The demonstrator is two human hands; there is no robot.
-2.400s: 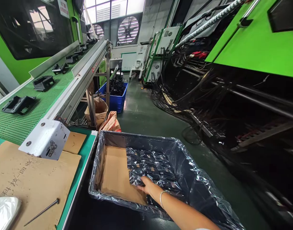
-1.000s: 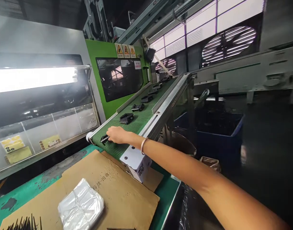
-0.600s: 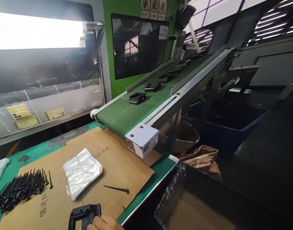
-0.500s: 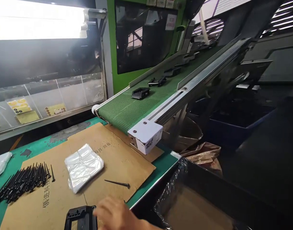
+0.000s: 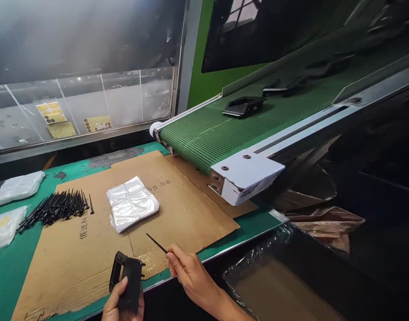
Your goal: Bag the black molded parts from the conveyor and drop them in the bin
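Observation:
My left hand (image 5: 123, 303) grips a black plastic housing (image 5: 130, 278) with a rectangular opening, tilted up above the cardboard's near edge. Its thumb presses on the side of the part, and two small pegs stick out at the right. Pinched between thumb and fingers of my right hand (image 5: 187, 269) is a thin black plastic pin (image 5: 157, 242), its tapered end pointing up and left. The pin's other end is hidden in my fingers. Housing and pin are apart. A heap of similar black pins (image 5: 59, 207) lies on the cardboard sheet (image 5: 187, 214) to the left.
A stack of clear plastic bags (image 5: 132, 204) sits mid-cardboard; more bags (image 5: 17, 187) lie at far left. The green conveyor belt (image 5: 198, 133) slopes down to the table, carrying several black housings (image 5: 243, 107). A plastic-lined box (image 5: 274, 285) stands at lower right.
My right hand has left the housing and picked up the pin that lay on the cardboard. The housing is now raised in my left hand. The view has tilted downward and turned left.

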